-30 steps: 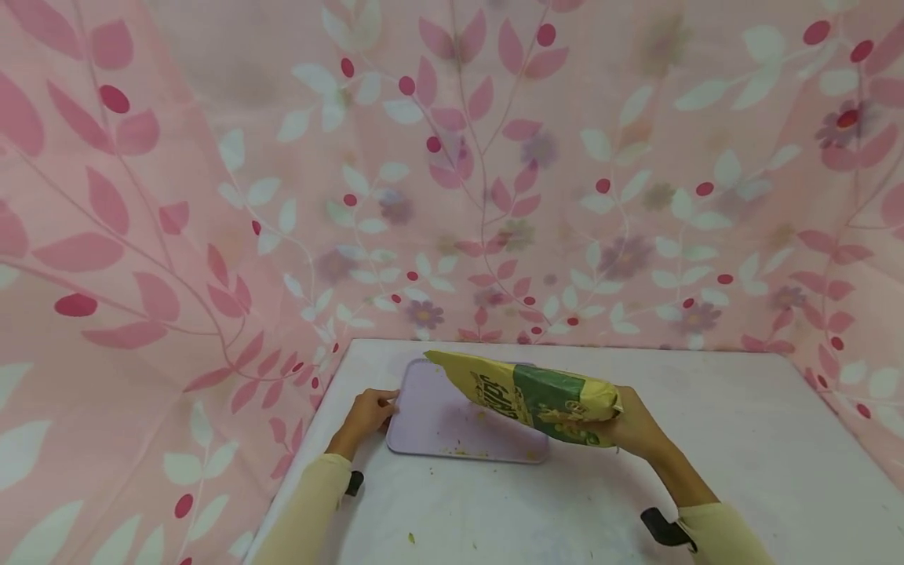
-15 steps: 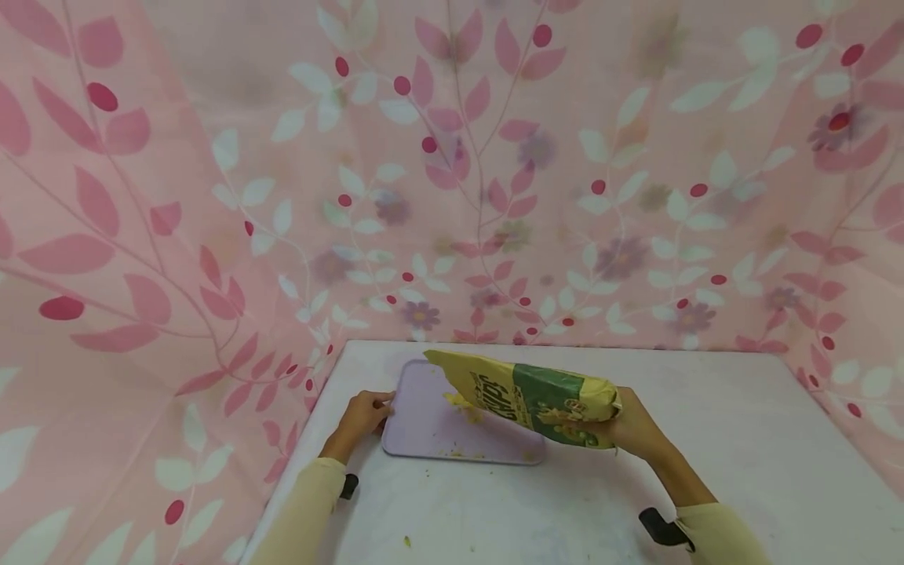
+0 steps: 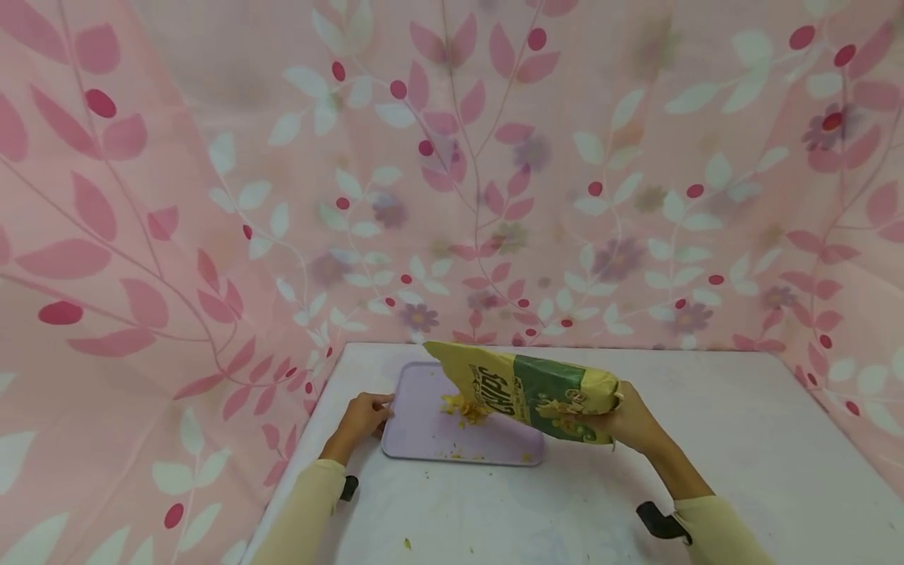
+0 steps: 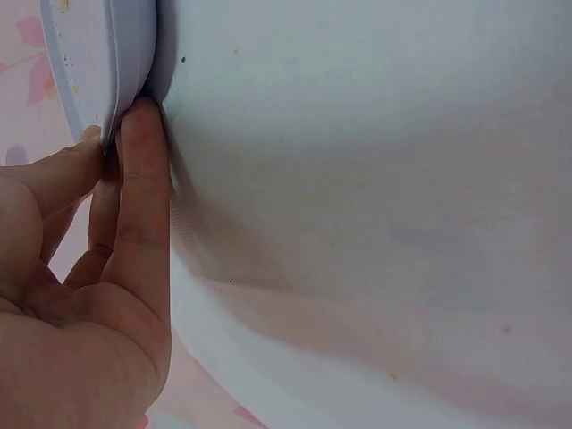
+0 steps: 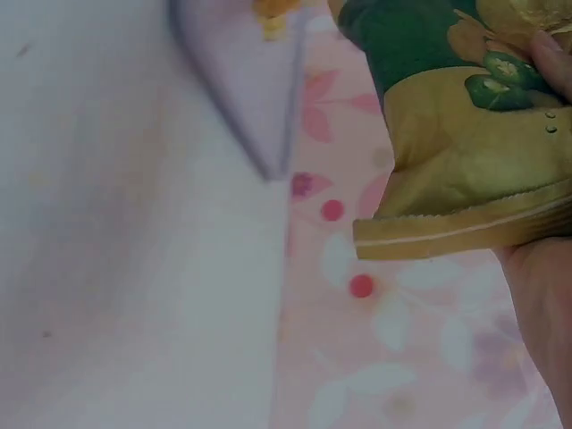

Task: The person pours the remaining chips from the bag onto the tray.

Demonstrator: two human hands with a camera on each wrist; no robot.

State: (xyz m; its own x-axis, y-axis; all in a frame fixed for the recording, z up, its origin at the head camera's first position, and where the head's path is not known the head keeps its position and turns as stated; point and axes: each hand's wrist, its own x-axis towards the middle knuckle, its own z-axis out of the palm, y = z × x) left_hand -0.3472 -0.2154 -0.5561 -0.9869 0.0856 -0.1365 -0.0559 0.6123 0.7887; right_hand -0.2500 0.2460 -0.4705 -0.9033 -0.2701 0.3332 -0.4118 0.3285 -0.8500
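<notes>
My right hand (image 3: 621,420) grips the sealed bottom end of a yellow and green chip bag (image 3: 523,392), which is tilted with its far end over a lilac tray (image 3: 417,431). A small heap of yellow chips (image 3: 462,410) lies on the tray below the bag. In the right wrist view the crimped end of the bag (image 5: 465,170) sits near the palm. My left hand (image 3: 367,414) holds the tray's left edge; in the left wrist view the thumb is on top of the rim and fingers (image 4: 143,179) are beneath it. The bag's mouth is hidden.
The tray lies on a white table (image 3: 636,486), with a few crumbs (image 3: 407,543) scattered in front of it. A pink leaf-patterned curtain (image 3: 480,196) rises behind the table and along both sides.
Yellow chips have come out of the bag onto the tray and grown into a heap. The bag has tipped slightly; the left hand keeps its hold on the tray.
</notes>
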